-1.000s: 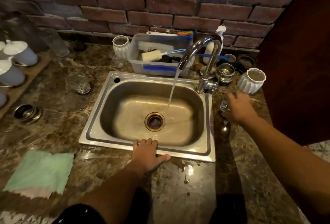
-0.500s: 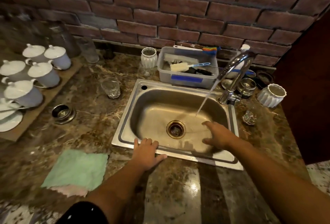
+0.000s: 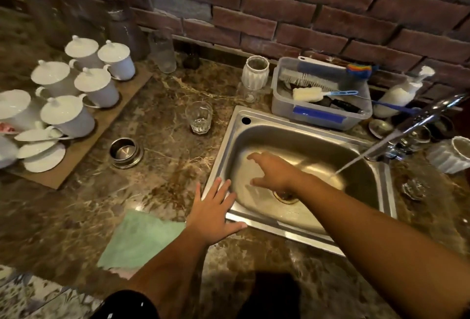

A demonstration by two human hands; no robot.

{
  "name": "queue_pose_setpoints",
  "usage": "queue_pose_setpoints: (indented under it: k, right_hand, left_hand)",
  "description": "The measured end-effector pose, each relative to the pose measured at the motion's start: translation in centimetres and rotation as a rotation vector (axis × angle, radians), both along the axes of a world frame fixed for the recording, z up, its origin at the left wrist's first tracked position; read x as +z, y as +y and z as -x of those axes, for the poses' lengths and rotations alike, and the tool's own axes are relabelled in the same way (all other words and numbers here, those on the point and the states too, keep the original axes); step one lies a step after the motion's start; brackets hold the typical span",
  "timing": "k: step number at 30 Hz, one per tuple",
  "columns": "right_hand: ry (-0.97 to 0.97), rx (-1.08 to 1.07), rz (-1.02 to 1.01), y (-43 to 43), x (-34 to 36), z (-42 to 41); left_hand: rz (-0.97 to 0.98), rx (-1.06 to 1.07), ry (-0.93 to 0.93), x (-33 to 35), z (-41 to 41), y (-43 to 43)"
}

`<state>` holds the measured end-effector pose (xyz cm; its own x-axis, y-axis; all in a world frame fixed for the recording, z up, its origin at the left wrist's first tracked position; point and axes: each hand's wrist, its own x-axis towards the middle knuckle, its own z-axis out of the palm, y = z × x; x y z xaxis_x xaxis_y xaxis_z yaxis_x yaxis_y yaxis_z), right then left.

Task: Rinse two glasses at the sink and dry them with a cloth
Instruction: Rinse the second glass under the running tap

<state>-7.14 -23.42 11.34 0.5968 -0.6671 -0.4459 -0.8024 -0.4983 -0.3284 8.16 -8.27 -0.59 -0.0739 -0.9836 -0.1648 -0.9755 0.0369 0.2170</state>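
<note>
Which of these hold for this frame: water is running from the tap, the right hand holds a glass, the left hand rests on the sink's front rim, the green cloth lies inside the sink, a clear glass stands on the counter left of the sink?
1. Water is running from the tap. True.
2. The right hand holds a glass. False: it is empty and open, reaching across the sink.
3. The left hand rests on the sink's front rim. True.
4. The green cloth lies inside the sink. False: it lies on the counter, left of the left hand.
5. A clear glass stands on the counter left of the sink. True.
</note>
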Motion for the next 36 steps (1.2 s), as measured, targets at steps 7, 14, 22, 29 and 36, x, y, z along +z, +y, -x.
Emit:
queue_pose_setpoints:
  k: [7,14,22,29,36]
  right_hand:
    - [-0.043,0.119,0.041,-5.9,0.5,-8.8]
    - [-0.070,0.186,0.071,-10.8,-0.2,-15.4]
    - [-0.020,0.287,0.063,-12.4,-1.6,-19.3]
    - [-0.074,0.211,0.121,-11.8,-1.5,-19.2]
    - [-0.132,0.078,0.083,-8.4,0.7,-13.8]
  left_hand:
    - [0.088,-0.036,0.051,-1.8,-0.4,-0.3]
    - [0.035,-0.023,0.080,-1.7,-0.7,-1.1]
    - [0.101,-0.042,0.109,-1.5,-0.8,-0.7]
    - [0.067,-0.049,0.117,-1.6,-0.9,-0.7]
    - [0.026,-0.004,0.072,-0.7,-0.6,-0.7]
